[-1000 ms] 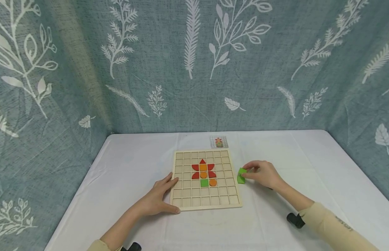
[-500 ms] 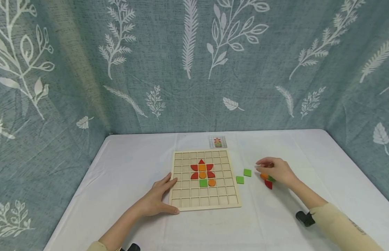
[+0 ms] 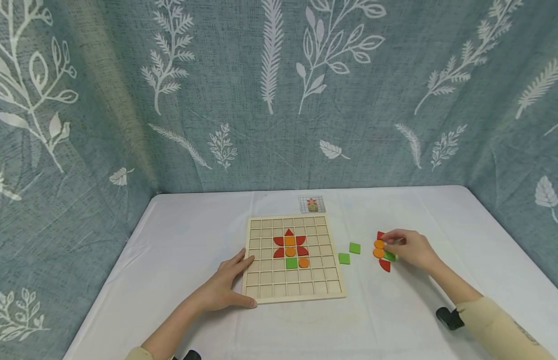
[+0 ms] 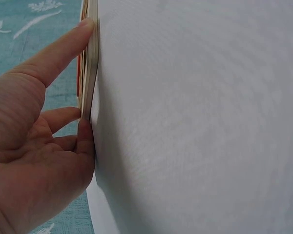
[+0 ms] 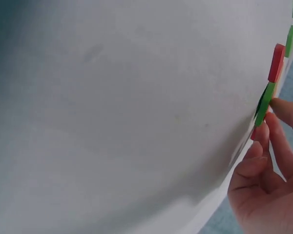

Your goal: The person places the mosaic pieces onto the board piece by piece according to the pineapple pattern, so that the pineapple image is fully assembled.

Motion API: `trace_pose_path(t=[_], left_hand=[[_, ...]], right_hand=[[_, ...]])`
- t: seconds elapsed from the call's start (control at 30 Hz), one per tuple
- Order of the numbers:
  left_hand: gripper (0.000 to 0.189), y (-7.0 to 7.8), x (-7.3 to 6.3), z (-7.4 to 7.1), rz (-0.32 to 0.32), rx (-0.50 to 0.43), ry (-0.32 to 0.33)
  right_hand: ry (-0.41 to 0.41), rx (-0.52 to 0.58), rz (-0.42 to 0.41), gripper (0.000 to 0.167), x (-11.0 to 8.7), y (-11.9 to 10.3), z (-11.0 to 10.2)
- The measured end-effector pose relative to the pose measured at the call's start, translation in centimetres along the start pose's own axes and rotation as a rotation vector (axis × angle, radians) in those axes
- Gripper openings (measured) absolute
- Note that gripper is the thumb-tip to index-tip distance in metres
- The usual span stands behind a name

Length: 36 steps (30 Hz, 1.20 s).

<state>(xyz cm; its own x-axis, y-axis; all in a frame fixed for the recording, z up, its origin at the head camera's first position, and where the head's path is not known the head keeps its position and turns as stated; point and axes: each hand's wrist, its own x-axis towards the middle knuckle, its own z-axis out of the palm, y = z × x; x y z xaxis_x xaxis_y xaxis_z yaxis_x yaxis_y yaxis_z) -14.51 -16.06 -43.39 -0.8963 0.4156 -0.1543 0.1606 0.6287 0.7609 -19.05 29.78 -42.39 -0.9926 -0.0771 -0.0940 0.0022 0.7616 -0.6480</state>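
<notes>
A square wooden grid board (image 3: pixel 269 285) lies on the white table with red, orange and green pieces forming a figure in its cells. My left hand (image 3: pixel 222 285) holds its near left corner, thumb on the front edge and fingers against the left edge; the left wrist view shows this hand (image 4: pixel 34 122) close up. My right hand (image 3: pixel 409 247) is at a small group of pieces right of the board: two orange discs (image 3: pixel 379 253), a green piece (image 3: pixel 389 256) and red pieces (image 3: pixel 385 265). Its thumb and fingertips are slightly apart, partly covering the group.
Two green squares (image 3: pixel 355 248) lie between the board and the group. Behind the board is a small pattern card (image 3: pixel 312 204) showing a similar coloured figure on a grid. A patterned blue-green curtain (image 3: pixel 242 100) surrounds the table (image 3: pixel 193 210).
My right hand has left the two green squares separated on the table and moved right to the red, orange and green group. My left hand stays at the board.
</notes>
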Motion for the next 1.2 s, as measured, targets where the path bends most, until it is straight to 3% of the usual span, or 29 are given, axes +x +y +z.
trace_pose_path(t=[0.27,0.67,1.2], left_hand=[[0.102,0.0,0.0,0.0,-0.004,-0.002,-0.001],[0.103,0.1,0.0,-0.1,-0.015,-0.002,-0.002],[0.102,0.1,0.0,0.0,-0.005,-0.002,-0.003]], right_hand=[[-0.03,-0.012,-0.011,0.03,0.9,-0.4,0.5],[0.024,0.0,0.003,0.037,1.2,-1.0,1.2],[-0.044,0.192,-0.046,0.032,0.4,-6.6,6.0]])
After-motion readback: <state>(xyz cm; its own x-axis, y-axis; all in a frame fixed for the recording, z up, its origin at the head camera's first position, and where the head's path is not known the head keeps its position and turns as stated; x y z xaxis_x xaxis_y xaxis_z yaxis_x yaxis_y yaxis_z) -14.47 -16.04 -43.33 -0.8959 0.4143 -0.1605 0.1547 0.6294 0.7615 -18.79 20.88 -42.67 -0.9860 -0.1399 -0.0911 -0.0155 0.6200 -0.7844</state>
